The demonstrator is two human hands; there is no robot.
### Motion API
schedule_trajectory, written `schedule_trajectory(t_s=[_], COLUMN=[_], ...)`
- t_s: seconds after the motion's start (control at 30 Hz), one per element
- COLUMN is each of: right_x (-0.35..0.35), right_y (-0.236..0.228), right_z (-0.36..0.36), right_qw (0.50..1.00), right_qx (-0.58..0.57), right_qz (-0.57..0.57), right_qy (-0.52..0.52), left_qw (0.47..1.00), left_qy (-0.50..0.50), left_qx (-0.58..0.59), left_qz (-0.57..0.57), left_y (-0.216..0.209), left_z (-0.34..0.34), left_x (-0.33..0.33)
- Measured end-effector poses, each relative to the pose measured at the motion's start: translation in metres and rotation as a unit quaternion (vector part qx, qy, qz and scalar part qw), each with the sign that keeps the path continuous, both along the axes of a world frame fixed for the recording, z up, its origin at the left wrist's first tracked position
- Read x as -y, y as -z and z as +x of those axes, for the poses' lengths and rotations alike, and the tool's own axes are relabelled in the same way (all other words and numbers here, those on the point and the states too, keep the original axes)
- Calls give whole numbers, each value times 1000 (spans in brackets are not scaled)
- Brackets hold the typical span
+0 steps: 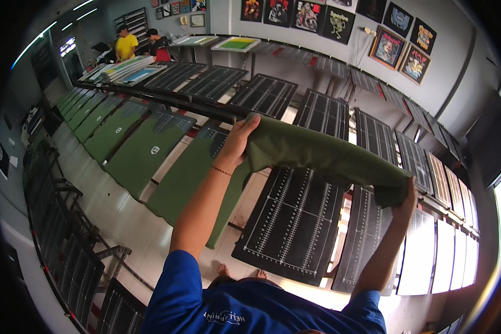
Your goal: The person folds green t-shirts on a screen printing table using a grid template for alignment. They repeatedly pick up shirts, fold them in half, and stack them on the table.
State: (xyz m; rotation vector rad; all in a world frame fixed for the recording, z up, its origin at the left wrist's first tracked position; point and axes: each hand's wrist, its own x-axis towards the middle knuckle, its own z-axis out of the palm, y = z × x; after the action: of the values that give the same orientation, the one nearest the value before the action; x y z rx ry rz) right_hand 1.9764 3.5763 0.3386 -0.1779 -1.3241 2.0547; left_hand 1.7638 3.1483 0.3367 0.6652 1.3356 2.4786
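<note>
A dark green cloth panel (317,149) is stretched between my two hands, above the black printing boards. My left hand (236,142) grips its left end, the thumb on top. My right hand (407,201) has hold of the other end, lower and to the right; its fingers are partly hidden by the cloth. The panel sags and folds along its length. Below it lies a black board (289,222) with white ruled markings. Left of that board, another green panel (186,178) is laid flat over a board, beside a green panel with a small white emblem (145,150).
More green panels on boards run off to the far left. A second row of marked black boards (264,96) stands behind. At the right, boards shine white (417,250) in the light. Printing frames (122,72) are stacked at the back, near two people. Dark racks (75,278) stand at left.
</note>
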Motion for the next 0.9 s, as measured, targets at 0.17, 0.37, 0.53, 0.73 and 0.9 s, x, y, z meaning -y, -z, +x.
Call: schedule_trajectory(t_s=[0.17,0.37,0.53,0.73,0.9], right_x=[64,224,333,378,444], right_y=[-58,-73,-30,6,-78], right_z=[7,-31,-92,-181,-170], right_qw=[996,986,978,987,995], right_qx=[-7,-9,138,156,74], right_qz=[67,75,62,12,62], right_qy=[61,146,142,45,42], left_qw=[994,994,992,983,992], left_qy=[-18,-61,-46,-83,-55], left_qx=[-101,-95,-68,-11,-22], left_qz=[-20,-1,-93,-165,-112], left_y=[-56,-77,-50,-17,-66], left_z=[-5,-18,-74,-175,-182], left_x=[96,230,318,383,410])
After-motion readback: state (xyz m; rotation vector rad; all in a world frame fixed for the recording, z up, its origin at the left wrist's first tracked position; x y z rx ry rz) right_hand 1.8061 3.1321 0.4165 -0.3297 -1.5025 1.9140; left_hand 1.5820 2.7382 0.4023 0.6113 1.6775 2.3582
